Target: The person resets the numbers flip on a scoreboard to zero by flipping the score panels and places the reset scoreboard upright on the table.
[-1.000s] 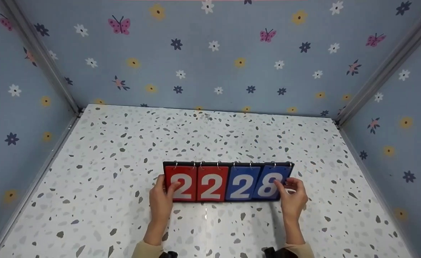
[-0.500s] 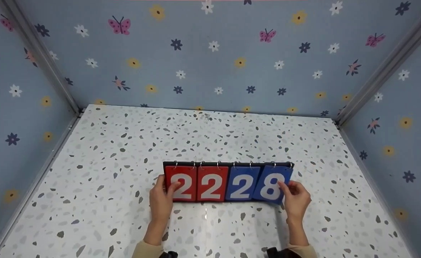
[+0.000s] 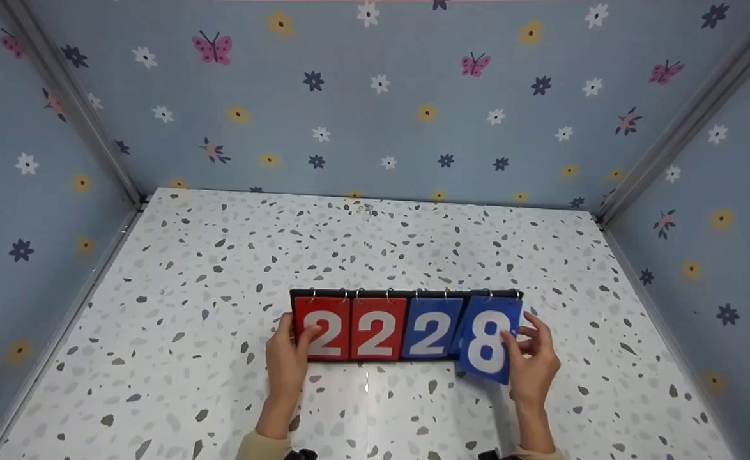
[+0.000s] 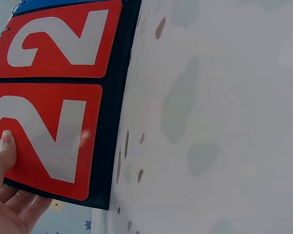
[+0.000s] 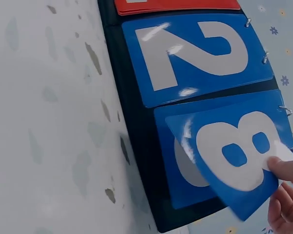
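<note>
A flip scoreboard (image 3: 375,294) stands tilted up on the speckled surface, its number cards hung on metal rings along the top. From left to right it reads a red 2 (image 3: 322,329), a red 2 (image 3: 378,329), a blue 2 (image 3: 430,327) and a blue 8. My left hand (image 3: 287,364) grips the left end, thumb over the first red card and fingers behind the board. The blue 8 card (image 5: 234,151) is swung away from the stack, its right edge pinched by my right hand (image 3: 533,370). Beneath it shows another blue card (image 5: 178,187), its white figure mostly hidden.
A white terrazzo-patterned tabletop (image 3: 375,243) extends around the board. Blue panels with flowers and butterflies (image 3: 375,96) close it in at the back and both sides, with grey metal posts (image 3: 78,105) in the corners.
The blue 8 card has been pulled outward and toward me, off the card beneath. My right hand has shifted slightly right and down with it. The left hand holds still.
</note>
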The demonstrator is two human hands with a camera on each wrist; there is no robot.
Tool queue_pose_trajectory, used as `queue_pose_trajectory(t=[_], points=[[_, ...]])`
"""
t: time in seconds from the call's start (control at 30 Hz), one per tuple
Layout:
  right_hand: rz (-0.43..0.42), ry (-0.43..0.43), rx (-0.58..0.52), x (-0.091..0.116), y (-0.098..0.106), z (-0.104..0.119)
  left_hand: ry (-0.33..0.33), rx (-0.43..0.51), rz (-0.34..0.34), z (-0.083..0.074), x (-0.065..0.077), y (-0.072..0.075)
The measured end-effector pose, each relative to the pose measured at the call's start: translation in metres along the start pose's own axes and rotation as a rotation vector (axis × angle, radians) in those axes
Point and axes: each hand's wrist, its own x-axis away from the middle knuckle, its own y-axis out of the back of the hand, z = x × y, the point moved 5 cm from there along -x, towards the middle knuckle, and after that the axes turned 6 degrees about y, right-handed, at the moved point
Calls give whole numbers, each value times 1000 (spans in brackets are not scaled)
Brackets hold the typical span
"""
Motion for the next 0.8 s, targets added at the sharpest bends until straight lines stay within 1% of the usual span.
queue_pose_trajectory(t=[0.07, 0.1, 0.17, 0.23, 0.27, 0.3, 0.33, 0.37, 0.43, 0.47, 0.5, 0.53, 0.63, 0.8], points=[[31, -20, -26, -1, 1, -1, 0, 1, -5, 0, 0, 1], [36, -11, -38, 0, 0, -11, 0, 2, -8, 0, 0, 1], [58, -22, -69, 2, -4, -43, 2, 4, -10, 0, 0, 1], [84, -4, -116, 4, -7, -73, 3, 5, -9, 0, 0, 1], [102, 4, -156, 4, -8, -84, 5, 7, -8, 0, 0, 1], [120, 25, -225, 4, -8, -95, 7, 9, -7, 0, 0, 1], [144, 10, -271, 2, -5, -89, 9, 8, -6, 0, -1, 1], [161, 14, -315, 0, -1, -77, 9, 7, -6, 0, -1, 2], [195, 22, -387, -6, 9, -47, 6, 3, -12, 0, -1, 2], [208, 16, -442, -9, 13, -32, 5, -1, -14, 0, -1, 2], [214, 19, -472, -11, 16, -19, 3, -6, -16, 0, -1, 2], [219, 21, -472, -14, 20, -6, 3, -9, -15, 0, -1, 2], [243, 54, -576, -20, 25, 13, 6, -14, -11, 0, -1, 2], [262, 96, -711, -28, 29, 26, 21, -16, -4, 0, -1, 1]])
